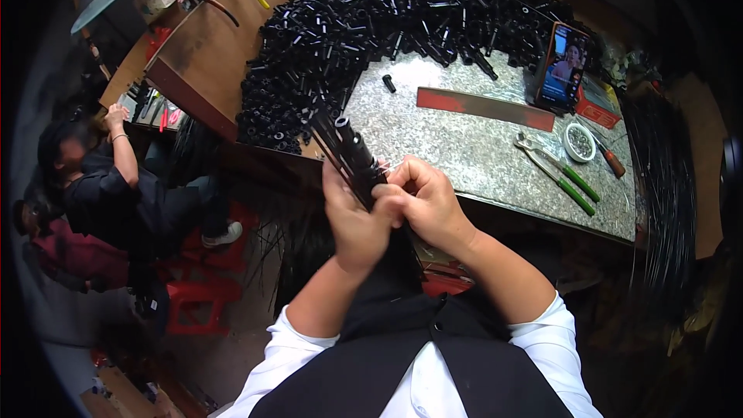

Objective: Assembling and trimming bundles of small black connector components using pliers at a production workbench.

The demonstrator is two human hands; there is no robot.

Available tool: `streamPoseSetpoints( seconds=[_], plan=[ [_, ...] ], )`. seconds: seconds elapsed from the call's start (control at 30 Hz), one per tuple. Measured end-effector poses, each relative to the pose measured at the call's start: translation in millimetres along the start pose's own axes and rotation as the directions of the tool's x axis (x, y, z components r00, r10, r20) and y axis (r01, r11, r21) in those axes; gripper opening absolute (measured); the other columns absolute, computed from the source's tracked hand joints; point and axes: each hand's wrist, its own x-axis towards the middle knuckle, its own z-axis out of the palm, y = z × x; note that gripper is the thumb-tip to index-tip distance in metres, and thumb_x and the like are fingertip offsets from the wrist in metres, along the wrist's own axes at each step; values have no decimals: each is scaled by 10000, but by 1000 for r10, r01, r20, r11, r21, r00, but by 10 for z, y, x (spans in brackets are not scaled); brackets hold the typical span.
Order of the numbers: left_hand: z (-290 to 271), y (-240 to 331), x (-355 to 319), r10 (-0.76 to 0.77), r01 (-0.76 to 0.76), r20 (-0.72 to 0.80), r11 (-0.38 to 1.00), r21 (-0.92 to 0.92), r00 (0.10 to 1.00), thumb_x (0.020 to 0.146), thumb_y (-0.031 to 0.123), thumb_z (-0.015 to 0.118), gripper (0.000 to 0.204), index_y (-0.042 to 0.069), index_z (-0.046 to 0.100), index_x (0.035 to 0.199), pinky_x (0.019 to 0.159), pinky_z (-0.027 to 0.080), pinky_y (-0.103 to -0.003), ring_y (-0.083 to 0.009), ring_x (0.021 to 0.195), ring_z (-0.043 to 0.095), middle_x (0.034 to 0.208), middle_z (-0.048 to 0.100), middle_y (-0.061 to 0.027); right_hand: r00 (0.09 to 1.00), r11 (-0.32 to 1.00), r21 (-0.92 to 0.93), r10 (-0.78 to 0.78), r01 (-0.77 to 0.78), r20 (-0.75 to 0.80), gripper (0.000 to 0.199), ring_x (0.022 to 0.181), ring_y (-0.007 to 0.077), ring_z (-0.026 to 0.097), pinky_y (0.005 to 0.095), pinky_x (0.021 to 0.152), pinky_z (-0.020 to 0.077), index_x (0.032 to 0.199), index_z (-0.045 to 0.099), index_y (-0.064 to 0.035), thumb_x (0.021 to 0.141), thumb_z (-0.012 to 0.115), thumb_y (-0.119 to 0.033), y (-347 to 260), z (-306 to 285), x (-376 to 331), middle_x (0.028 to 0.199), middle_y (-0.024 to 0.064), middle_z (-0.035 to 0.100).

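Note:
In front of my body, at the near edge of the table, my left hand [352,220] is wrapped round a bundle of black tubular parts [354,153] and thin black rods. The bundle tilts up and to the left, and one tube's pale open end shows near its top. Against the bundle's right side, my right hand [433,205] is closed in a pinch. Short light-coloured strands stick out by its fingertips; what exactly the fingers hold is hidden.
A large heap of black tubular parts [402,15] covers the back of the speckled tabletop [472,155]. A red-and-black bar [484,108], phone [559,66], green-handled pliers [557,174] and white cup of small metal bits [579,143] lie right. Another person [124,178] sits left near red stools [197,302].

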Motion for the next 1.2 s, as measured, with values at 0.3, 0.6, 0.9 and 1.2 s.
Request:
streamPoseSetpoints(
  seconds=[0.3,0.6,0.9,1.2],
  plan=[
    [-148,-45,28,-22,25,-14,936,351,1000,880,37,570,354,-76,403,1171,728,471,-314,-179,809,551,921,556,-118,963,943,-216,-266,254,-29,162,639,295,546,345,595,446,745,519,34,824,638,-42,141,198,41,733,145,522],
    [-265,2,96,-44,13,71,924,382,996,873,18,586,280,-29,436,1106,723,457,-293,-141,789,535,895,540,-76,992,986,-111,-126,128,25,120,664,173,591,292,610,453,829,618,21,845,641,-95,212,76,42,749,108,618],
    [-308,40,70,-89,53,71,913,404,994,861,38,637,207,1,492,1004,717,450,-256,-96,769,523,862,545,-36,972,971,135,178,-198,152,143,645,22,467,204,565,387,785,609,-27,846,683,-132,244,13,70,693,-32,564],
    [-384,-28,-19,6,-52,110,908,415,994,842,49,645,248,-16,495,1028,663,464,-314,-166,735,562,857,569,-91,941,955,112,242,-274,238,144,725,26,495,190,645,419,822,561,-40,868,681,-104,222,8,54,806,-27,576]
  ],
)
